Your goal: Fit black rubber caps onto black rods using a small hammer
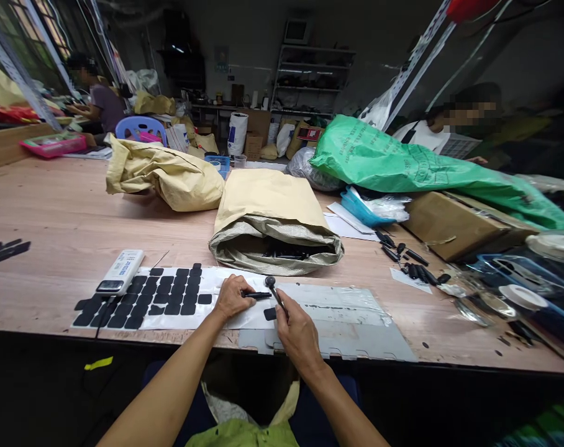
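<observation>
My left hand (231, 297) rests on a white backing sheet (226, 290) at the near table edge, its fingers pinched on a thin black stick-like part (258, 295). My right hand (297, 330) is closed around a black tool with a round head (271, 284); the tool's tip points up and left, close to the part in my left hand. A single black pad (269, 313) lies on the sheet between my hands. Rows of several black rectangular pads (156, 299) cover the sheet to the left.
An open tan sack (272, 231) holding black parts lies just behind the sheet. A white device (122, 271) sits at the left. More black parts (415, 264), a cardboard box (454, 225), a green bag (403, 162) and tape rolls (519, 295) crowd the right. Two people sit farther back.
</observation>
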The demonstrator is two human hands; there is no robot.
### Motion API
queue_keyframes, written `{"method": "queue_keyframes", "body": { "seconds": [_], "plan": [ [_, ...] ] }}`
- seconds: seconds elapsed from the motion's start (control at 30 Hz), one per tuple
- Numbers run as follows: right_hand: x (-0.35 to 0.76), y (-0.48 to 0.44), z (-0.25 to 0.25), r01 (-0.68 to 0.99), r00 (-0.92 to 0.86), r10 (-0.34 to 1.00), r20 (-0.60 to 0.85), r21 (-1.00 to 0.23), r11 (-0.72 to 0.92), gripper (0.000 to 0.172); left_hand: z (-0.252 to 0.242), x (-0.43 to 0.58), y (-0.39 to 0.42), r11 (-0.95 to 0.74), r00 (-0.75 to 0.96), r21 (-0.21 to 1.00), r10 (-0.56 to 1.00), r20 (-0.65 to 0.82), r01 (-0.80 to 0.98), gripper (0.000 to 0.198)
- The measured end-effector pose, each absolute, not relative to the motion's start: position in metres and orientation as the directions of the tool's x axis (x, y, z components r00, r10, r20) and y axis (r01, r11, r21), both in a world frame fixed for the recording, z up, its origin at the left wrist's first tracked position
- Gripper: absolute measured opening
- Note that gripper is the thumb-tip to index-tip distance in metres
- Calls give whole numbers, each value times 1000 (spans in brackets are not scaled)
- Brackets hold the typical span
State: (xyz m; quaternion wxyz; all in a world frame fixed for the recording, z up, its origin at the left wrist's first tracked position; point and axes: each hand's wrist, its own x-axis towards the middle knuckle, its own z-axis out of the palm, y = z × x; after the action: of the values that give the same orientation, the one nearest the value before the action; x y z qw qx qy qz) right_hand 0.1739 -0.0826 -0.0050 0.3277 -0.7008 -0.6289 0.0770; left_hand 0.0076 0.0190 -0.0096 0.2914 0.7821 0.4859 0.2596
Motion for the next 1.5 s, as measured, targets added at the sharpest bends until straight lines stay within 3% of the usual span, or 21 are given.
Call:
{"method": "queue_keyframes", "body": {
  "seconds": [0.17,0.37,0.5,0.6,0.7,0.77,0.93,1.0,1.1,1.17,1.23,1.3,1.37,1.43,1.5],
  "plan": [
    [201,-42,0,925,241,906,348,-365,-106,43,-7,7,18,-353,393,709,912,116,611,14],
    [229,-11,-19,989,130,918,376,-115,-93,40,-10,6,18,-354,408,707,907,100,612,11],
    [230,-10,-25,990,134,910,392,-96,-104,40,-8,4,21,-379,439,717,891,112,585,10],
    [228,-10,-25,989,139,914,382,-102,-108,41,4,2,11,-425,439,766,874,209,482,17],
    [229,-9,-25,988,144,913,382,-113,-109,40,18,-1,-22,-461,409,809,860,305,365,24],
    [229,-9,-25,988,137,912,386,-116,-99,39,20,-5,-55,-466,464,824,836,291,322,28],
    [229,-9,-24,987,134,909,396,-131,-88,39,-23,-17,-125,-445,763,799,646,-27,405,36],
    [229,-9,-23,986,139,910,390,-139,-91,38,-54,-20,-136,-364,734,764,648,-203,533,38],
    [228,-9,-23,984,145,912,384,-152,-93,38,-86,-21,-141,-208,561,630,705,-434,748,40],
    [228,-9,-23,984,148,910,388,-153,-95,39,-83,-18,-139,-181,495,534,687,-532,826,47],
    [228,-9,-24,985,146,907,395,-144,-95,39,-57,-11,-131,-251,572,549,605,-554,797,63],
    [228,-9,-25,987,139,905,403,-131,-93,39,-17,1,-115,-328,750,702,486,-448,632,63],
    [228,-9,-26,989,132,902,411,-122,-89,39,23,18,-87,-315,866,854,425,-264,415,41],
    [228,-9,-26,989,131,901,414,-122,-88,39,49,38,-45,-308,798,888,594,-102,343,29],
    [228,-9,-26,988,131,901,413,-127,-86,39,58,58,4,-361,595,831,802,45,423,29]
  ]
}}
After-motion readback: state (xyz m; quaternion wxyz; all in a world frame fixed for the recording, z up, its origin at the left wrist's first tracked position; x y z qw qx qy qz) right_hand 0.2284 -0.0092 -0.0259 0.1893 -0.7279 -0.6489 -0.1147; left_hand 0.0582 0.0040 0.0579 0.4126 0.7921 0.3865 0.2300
